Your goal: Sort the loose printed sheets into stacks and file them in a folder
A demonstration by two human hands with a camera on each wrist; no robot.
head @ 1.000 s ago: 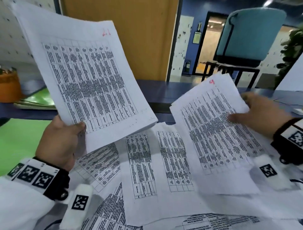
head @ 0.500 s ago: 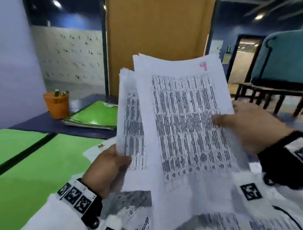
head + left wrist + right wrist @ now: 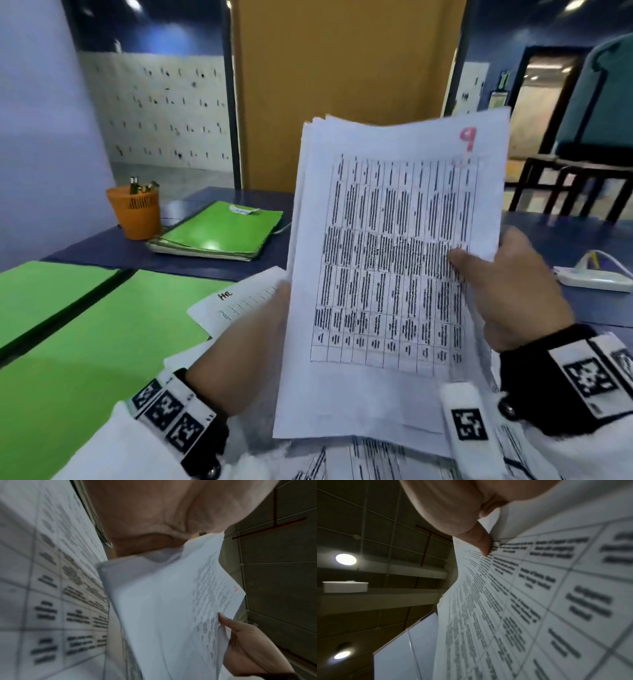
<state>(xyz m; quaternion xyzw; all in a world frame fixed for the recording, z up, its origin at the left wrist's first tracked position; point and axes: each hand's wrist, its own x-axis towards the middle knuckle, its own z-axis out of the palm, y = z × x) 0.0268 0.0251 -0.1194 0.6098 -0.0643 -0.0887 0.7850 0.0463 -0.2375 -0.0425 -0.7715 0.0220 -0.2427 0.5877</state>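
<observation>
Above the bench (image 3: 582, 233), a stack of sheets (image 3: 394, 274) was held upright, gripped by left hand (image 3: 246, 356) and right hand (image 3: 513, 294).

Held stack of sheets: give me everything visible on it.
The stack of sheets is several white paper pages, their top edges slightly fanned. The front page carries a printed black table of dense text and a handwritten red 9 at its top right corner. It is held nearly upright above more loose sheets on the desk. The left hand grips its left edge from behind; the right hand pinches the right edge, thumb on the printed face. The text is too blurred to read.
</observation>
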